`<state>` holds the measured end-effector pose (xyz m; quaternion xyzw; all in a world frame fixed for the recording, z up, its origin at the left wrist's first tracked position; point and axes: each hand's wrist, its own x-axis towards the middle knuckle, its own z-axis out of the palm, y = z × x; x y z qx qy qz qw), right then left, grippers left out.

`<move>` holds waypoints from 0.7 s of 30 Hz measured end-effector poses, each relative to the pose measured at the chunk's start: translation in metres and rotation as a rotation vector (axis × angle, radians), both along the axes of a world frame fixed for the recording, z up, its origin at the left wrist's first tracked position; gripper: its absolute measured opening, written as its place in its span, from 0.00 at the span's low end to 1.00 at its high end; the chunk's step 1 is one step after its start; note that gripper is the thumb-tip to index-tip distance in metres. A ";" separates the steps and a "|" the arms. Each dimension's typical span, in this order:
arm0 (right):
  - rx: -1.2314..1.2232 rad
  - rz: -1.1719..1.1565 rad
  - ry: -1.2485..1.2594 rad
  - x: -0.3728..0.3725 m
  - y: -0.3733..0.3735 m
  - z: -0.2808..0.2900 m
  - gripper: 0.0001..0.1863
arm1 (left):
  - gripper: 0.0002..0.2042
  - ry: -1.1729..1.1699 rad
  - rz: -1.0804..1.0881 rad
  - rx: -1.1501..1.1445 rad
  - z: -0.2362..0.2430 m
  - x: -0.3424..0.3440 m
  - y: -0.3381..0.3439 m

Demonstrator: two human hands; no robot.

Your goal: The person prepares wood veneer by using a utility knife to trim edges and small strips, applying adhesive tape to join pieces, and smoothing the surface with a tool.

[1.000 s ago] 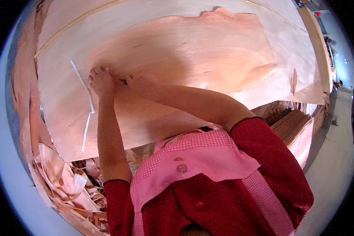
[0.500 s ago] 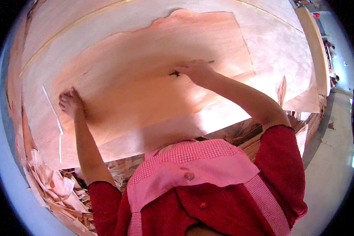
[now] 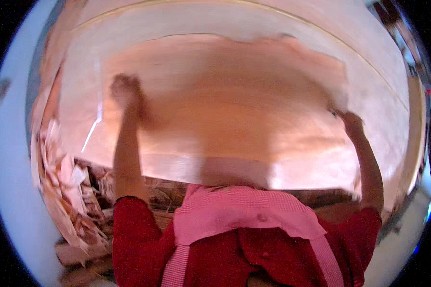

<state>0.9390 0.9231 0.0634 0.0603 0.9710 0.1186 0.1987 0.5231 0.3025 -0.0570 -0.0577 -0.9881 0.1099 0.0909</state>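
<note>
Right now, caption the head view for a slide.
Left hand and right hand far apart at opposite ends of an orange-toned sheet lying on a larger pale sheet.

Bare arms spread wide: left forearm (image 3: 128,153) runs nearly straight up the view to left grip (image 3: 125,90), fingers bent but motion-blurred, while right forearm (image 3: 370,165) slants inward to right grip (image 3: 351,120), set slightly lower, fingers folded, detail smeared.

A dark red top (image 3: 210,263) with matching sleeves (image 3: 133,222) and button (image 3: 265,254) sits beneath a pink apron (image 3: 225,226) with checked trim (image 3: 239,200) and straps (image 3: 176,265).
</note>
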 end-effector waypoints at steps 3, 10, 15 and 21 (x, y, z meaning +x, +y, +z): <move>-0.407 -0.169 0.354 0.011 -0.036 0.020 0.24 | 0.15 0.117 -0.103 0.316 0.024 0.019 0.032; -0.764 0.118 0.214 -0.257 -0.286 -0.007 0.19 | 0.23 -0.027 -0.399 0.501 0.050 -0.018 -0.029; -0.933 0.483 0.540 -0.418 -0.420 -0.066 0.15 | 0.37 -0.032 -0.227 0.573 0.044 -0.024 -0.018; -0.640 0.464 0.175 -0.454 -0.495 -0.030 0.13 | 0.43 -0.074 -0.184 0.686 0.049 -0.022 -0.028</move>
